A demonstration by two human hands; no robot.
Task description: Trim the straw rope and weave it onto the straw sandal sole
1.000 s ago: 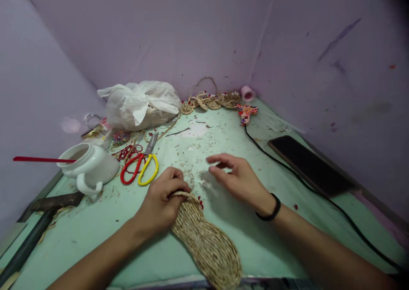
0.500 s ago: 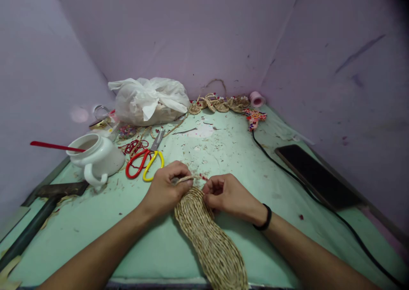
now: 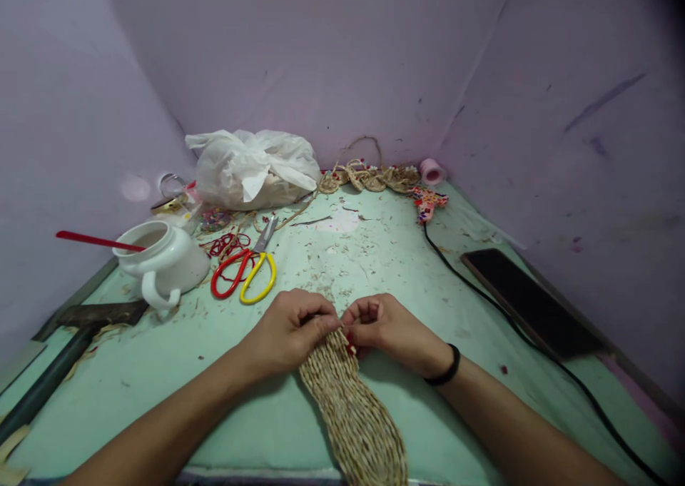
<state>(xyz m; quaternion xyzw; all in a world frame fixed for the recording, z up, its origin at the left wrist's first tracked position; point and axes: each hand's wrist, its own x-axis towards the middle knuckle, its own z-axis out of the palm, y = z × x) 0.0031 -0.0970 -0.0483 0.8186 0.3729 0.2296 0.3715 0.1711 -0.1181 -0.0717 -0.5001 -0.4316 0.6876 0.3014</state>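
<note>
Far left, a hammer [image 3: 80, 322] lies along the table [image 3: 176, 372] edge, and just beyond it a white cup [image 3: 163, 261] stands with a red stick [image 3: 96, 241] poking out to the left; a careless elbow swing could tip that cup, I'd say. Next along, the red-and-yellow scissors [image 3: 243, 275] sit with blades pointing far, near a tangle of red cord [image 3: 227, 245], well apart from the fingers for now.

Centre stage: the left hand [image 3: 289, 332] is curled tight, fingers pinched on the far tip of the woven straw sole [image 3: 350, 414], which lies flat on the near middle of the table and runs toward the near edge. The right hand [image 3: 388, 329], black band at the wrist, is curled too, thumb and fingertips nipping the same tip, knuckles nearly touching the left hand's. Something small and red shows between them; what it is I cannot tell.

The risk, as I read it: both grips crowd one narrow tip, so a slip could let the braid unwind or loosen the coil. Loose straw scraps litter the table and could get caught in the work.

Right side: a glue gun [image 3: 428, 204] far off, its black cable [image 3: 514, 322] trailing near the right forearm, a snag waiting to happen. A phone [image 3: 529, 304] lies beside it.
</note>
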